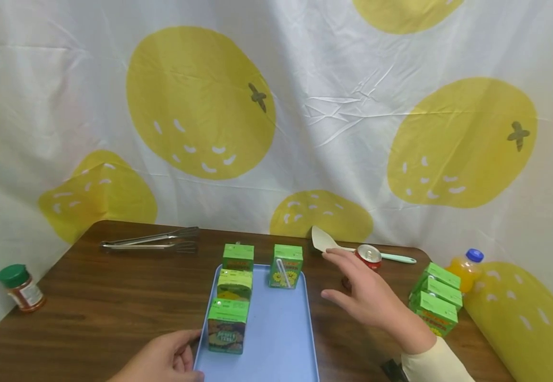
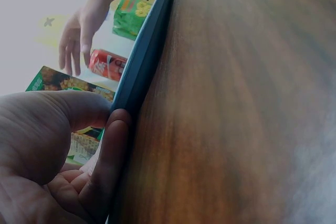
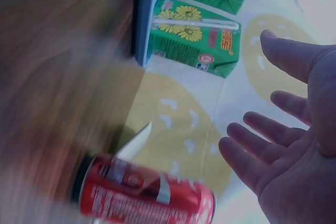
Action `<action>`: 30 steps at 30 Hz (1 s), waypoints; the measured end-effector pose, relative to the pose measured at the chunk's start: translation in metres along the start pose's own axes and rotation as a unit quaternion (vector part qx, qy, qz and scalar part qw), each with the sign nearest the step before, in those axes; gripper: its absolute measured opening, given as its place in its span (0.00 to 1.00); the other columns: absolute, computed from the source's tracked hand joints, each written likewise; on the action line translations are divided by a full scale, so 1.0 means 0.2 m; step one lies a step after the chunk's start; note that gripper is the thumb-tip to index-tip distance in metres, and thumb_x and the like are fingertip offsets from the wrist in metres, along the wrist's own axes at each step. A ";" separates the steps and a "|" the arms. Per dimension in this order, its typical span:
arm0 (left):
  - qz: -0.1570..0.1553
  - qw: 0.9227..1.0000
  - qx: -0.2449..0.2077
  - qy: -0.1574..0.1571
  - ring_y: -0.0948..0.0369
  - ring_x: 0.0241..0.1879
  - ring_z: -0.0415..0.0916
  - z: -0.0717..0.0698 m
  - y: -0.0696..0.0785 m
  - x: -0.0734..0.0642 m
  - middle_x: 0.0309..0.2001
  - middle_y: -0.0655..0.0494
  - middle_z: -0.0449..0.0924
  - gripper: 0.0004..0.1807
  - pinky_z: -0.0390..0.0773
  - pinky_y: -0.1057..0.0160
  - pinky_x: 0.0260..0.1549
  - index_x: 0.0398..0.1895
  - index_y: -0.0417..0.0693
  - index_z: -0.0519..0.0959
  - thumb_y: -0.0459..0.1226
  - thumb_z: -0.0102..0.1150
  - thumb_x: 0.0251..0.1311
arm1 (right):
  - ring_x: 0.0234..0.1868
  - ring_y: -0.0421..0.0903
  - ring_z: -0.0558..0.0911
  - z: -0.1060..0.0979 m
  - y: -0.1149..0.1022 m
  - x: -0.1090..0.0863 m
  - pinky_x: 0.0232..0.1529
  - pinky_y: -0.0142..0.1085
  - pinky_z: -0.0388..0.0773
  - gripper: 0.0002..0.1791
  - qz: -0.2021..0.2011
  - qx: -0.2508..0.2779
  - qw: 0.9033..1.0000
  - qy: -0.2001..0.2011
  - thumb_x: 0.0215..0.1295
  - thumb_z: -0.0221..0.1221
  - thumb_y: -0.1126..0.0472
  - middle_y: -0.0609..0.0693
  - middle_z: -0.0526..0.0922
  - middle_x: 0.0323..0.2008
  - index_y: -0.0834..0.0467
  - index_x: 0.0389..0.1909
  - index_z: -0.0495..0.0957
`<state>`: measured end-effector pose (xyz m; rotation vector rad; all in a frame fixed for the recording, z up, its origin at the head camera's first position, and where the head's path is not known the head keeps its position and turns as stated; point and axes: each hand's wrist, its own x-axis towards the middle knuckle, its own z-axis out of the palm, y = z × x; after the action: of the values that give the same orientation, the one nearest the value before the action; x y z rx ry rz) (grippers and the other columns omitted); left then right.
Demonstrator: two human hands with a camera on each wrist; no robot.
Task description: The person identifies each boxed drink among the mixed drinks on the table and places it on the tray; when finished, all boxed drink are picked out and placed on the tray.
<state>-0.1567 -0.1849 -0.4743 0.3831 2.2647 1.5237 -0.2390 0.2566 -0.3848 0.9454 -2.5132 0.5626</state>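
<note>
Drink cartons, upright at lower centre, could be toppled if blue tray beneath, pinched by left hand, is jerked; red can could be knocked by right hand, fingers apart, nothing held.

Smooth plastic tray; slick paper cartons; glossy metal can — wood-grained table; creased, satiny cloth backdrop

A tray with cartons on it lies between left hand and right hand. A can stands just beyond the right; tongs lie far beyond the left.
</note>
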 end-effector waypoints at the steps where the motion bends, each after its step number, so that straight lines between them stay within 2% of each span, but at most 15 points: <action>1: -0.003 1.000 -0.001 0.000 0.58 0.28 0.78 0.00 0.00 0.00 0.32 0.51 0.81 0.48 0.77 0.66 0.26 0.76 0.16 0.63 0.33 0.80 0.62 | 0.68 0.51 0.82 -0.01 0.00 -0.02 0.61 0.52 0.83 0.42 -0.001 -0.006 1.000 0.005 0.65 0.81 0.58 0.52 0.76 0.76 0.54 0.78 0.75; 3: -0.011 1.000 -0.004 -0.001 0.57 0.28 0.78 0.00 0.00 0.00 0.33 0.51 0.81 0.48 0.77 0.66 0.26 0.77 0.17 0.63 0.34 0.80 0.62 | 0.68 0.50 0.82 -0.03 0.01 -0.06 0.61 0.49 0.82 0.42 0.002 -0.018 1.000 0.012 0.65 0.81 0.57 0.49 0.76 0.76 0.52 0.79 0.74; 5: -0.013 1.000 -0.007 -0.002 0.57 0.29 0.79 0.00 0.00 0.01 0.33 0.51 0.81 0.48 0.77 0.66 0.26 0.77 0.17 0.63 0.34 0.80 0.62 | 0.73 0.53 0.79 -0.05 0.02 -0.09 0.65 0.49 0.79 0.43 0.003 -0.033 0.999 0.022 0.64 0.81 0.57 0.49 0.76 0.76 0.52 0.78 0.75; 7: -0.009 1.000 -0.005 -0.002 0.57 0.28 0.79 0.00 0.00 0.01 0.33 0.51 0.81 0.48 0.77 0.66 0.26 0.77 0.16 0.63 0.34 0.80 0.62 | 0.74 0.55 0.79 -0.07 0.02 -0.13 0.66 0.48 0.78 0.43 0.003 -0.048 0.998 0.032 0.62 0.82 0.57 0.50 0.77 0.76 0.52 0.78 0.75; 9: -0.009 1.000 -0.006 -0.003 0.57 0.29 0.79 0.00 0.00 0.01 0.33 0.51 0.81 0.48 0.77 0.66 0.26 0.77 0.16 0.62 0.33 0.79 0.62 | 0.73 0.57 0.79 -0.09 0.03 -0.16 0.70 0.41 0.75 0.44 0.000 -0.056 0.998 0.042 0.61 0.83 0.58 0.52 0.78 0.75 0.52 0.77 0.76; 12: -0.010 1.000 -0.004 -0.001 0.56 0.29 0.79 0.00 0.00 0.01 0.32 0.52 0.81 0.47 0.78 0.65 0.26 0.77 0.16 0.62 0.32 0.79 0.62 | 0.72 0.58 0.80 -0.11 0.04 -0.20 0.75 0.28 0.65 0.44 -0.013 -0.056 0.997 0.053 0.59 0.83 0.60 0.54 0.79 0.73 0.55 0.76 0.77; 15: -0.016 1.000 -0.006 -0.001 0.56 0.29 0.79 0.00 0.01 0.00 0.33 0.52 0.81 0.47 0.78 0.65 0.26 0.77 0.16 0.62 0.32 0.79 0.62 | 0.71 0.59 0.79 -0.13 0.07 -0.23 0.77 0.20 0.52 0.43 -0.020 -0.052 0.997 0.059 0.57 0.83 0.60 0.56 0.79 0.73 0.58 0.75 0.78; 24: -0.035 0.999 -0.014 -0.003 0.55 0.30 0.80 0.00 0.00 0.01 0.34 0.50 0.82 0.48 0.78 0.64 0.27 0.77 0.18 0.63 0.34 0.80 0.62 | 0.68 0.59 0.81 -0.20 0.12 -0.35 0.76 0.19 0.50 0.47 0.003 -0.084 0.994 0.066 0.54 0.84 0.59 0.56 0.80 0.72 0.58 0.76 0.77; 30: -0.031 0.999 -0.009 -0.001 0.55 0.30 0.79 0.00 0.01 0.01 0.33 0.51 0.81 0.47 0.78 0.64 0.27 0.77 0.17 0.63 0.33 0.79 0.62 | 0.66 0.60 0.80 -0.23 0.16 -0.42 0.75 0.18 0.49 0.48 0.007 -0.100 0.992 0.078 0.51 0.84 0.59 0.56 0.80 0.71 0.57 0.76 0.77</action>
<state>-0.1578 -0.1831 -0.4726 0.3062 2.2385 1.5100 -0.1920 0.3460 -0.3941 0.7778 -2.3850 0.3646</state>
